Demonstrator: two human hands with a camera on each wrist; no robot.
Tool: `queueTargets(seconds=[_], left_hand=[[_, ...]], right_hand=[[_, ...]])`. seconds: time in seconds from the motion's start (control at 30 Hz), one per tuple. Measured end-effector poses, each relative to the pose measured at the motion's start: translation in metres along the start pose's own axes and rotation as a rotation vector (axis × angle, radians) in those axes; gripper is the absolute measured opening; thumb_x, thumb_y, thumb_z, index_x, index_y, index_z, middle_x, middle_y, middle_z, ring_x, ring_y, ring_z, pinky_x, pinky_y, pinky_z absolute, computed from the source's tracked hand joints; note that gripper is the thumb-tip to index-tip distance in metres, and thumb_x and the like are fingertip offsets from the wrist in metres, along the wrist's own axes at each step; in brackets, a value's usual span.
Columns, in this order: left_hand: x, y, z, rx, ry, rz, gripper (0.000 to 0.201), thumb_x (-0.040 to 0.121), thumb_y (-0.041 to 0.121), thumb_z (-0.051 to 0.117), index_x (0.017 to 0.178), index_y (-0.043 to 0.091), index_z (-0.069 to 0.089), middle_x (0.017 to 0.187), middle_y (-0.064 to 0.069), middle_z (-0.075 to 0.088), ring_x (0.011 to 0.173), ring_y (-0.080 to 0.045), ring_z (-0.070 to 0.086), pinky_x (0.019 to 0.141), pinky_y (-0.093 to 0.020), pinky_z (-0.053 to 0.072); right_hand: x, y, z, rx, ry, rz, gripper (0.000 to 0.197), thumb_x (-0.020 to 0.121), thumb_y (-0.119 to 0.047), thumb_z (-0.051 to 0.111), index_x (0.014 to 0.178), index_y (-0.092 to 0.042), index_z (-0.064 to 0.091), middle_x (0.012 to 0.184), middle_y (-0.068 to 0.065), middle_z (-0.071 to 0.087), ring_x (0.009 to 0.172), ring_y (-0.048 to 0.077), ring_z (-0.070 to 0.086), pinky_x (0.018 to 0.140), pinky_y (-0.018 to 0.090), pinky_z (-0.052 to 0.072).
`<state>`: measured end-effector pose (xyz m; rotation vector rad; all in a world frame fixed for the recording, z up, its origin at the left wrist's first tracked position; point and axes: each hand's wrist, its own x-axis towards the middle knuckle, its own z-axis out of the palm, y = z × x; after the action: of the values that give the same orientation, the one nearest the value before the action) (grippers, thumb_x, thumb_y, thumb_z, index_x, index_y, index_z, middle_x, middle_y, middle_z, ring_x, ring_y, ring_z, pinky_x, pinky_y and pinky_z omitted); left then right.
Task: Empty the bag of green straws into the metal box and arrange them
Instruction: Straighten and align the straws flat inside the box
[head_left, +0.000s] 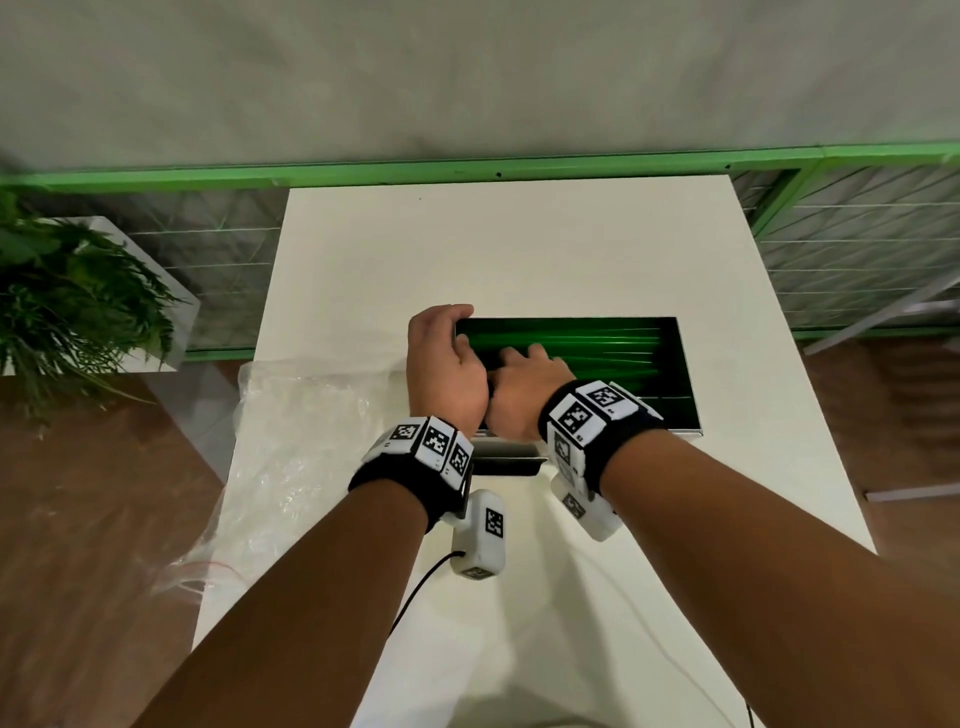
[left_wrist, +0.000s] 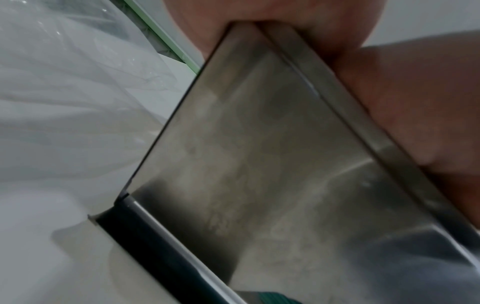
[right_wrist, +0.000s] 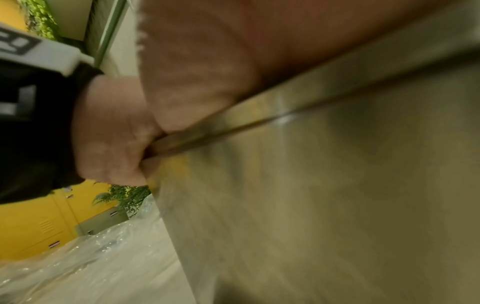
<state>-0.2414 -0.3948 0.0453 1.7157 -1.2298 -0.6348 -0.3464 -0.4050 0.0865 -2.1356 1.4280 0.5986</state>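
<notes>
A shiny metal box (head_left: 689, 379) lies on the white table (head_left: 493, 249), with several green straws (head_left: 597, 347) lying lengthwise inside it. My left hand (head_left: 460, 327) grips the box's left end, fingers curled over the far corner and thumb inside. From close up, the left hand (left_wrist: 285, 12) clamps the rim of the box wall (left_wrist: 259, 164). My right hand (head_left: 524, 361) reaches into the box at its left part, fingers spread flat on the straws. The box wall (right_wrist: 337, 185) fills the right wrist view. The clear plastic bag (head_left: 296, 441) lies crumpled left of the box.
The bag hangs over the table's left edge. A potted plant (head_left: 67, 301) stands on a low stand at the left. A green rail with wire mesh (head_left: 467, 169) runs behind the table. A black cable (head_left: 415, 587) trails from my left wrist. Wooden floor lies on both sides.
</notes>
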Motion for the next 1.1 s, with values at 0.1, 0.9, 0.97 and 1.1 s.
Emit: queueTargets(seconds=[0.1, 0.9, 0.97, 1.1], left_hand=[[0.001, 0.001, 0.000, 0.005, -0.008, -0.009, 0.039, 0.096, -0.005, 0.044, 0.121, 0.016, 0.065, 0.132, 0.001, 0.052, 0.103, -0.002, 0.052, 0.088, 0.005, 0.033], [0.001, 0.001, -0.001, 0.065, -0.031, -0.021, 0.038, 0.097, -0.003, 0.044, 0.122, 0.016, 0.064, 0.129, -0.001, 0.054, 0.102, -0.003, 0.051, 0.089, -0.002, 0.033], [0.001, 0.002, -0.001, 0.040, -0.027, -0.035, 0.037, 0.097, -0.003, 0.045, 0.121, 0.017, 0.065, 0.128, -0.001, 0.055, 0.102, -0.005, 0.053, 0.093, -0.012, 0.038], [0.001, 0.002, -0.002, -0.001, -0.021, -0.050, 0.035, 0.098, -0.001, 0.047, 0.119, 0.019, 0.066, 0.127, -0.001, 0.056, 0.104, -0.007, 0.054, 0.096, -0.020, 0.042]], right_hand=[[0.001, -0.003, 0.001, 0.018, 0.012, 0.030, 0.053, 0.093, -0.045, 0.046, 0.143, -0.027, 0.048, 0.145, 0.010, 0.040, 0.136, 0.038, 0.029, 0.112, 0.056, 0.026], [-0.018, -0.004, -0.002, 0.027, 0.123, -0.045, 0.023, 0.092, -0.033, 0.040, 0.082, -0.020, 0.056, 0.071, -0.006, 0.056, 0.078, 0.023, 0.054, 0.104, 0.057, 0.026], [-0.021, -0.005, -0.005, 0.052, 0.123, -0.100, 0.017, 0.092, -0.028, 0.044, 0.083, -0.019, 0.055, 0.070, -0.006, 0.052, 0.078, 0.023, 0.052, 0.102, 0.052, 0.033], [-0.023, -0.005, -0.007, 0.074, 0.135, -0.138, 0.013, 0.090, -0.025, 0.047, 0.087, -0.018, 0.058, 0.074, -0.004, 0.054, 0.078, 0.023, 0.052, 0.095, 0.048, 0.038]])
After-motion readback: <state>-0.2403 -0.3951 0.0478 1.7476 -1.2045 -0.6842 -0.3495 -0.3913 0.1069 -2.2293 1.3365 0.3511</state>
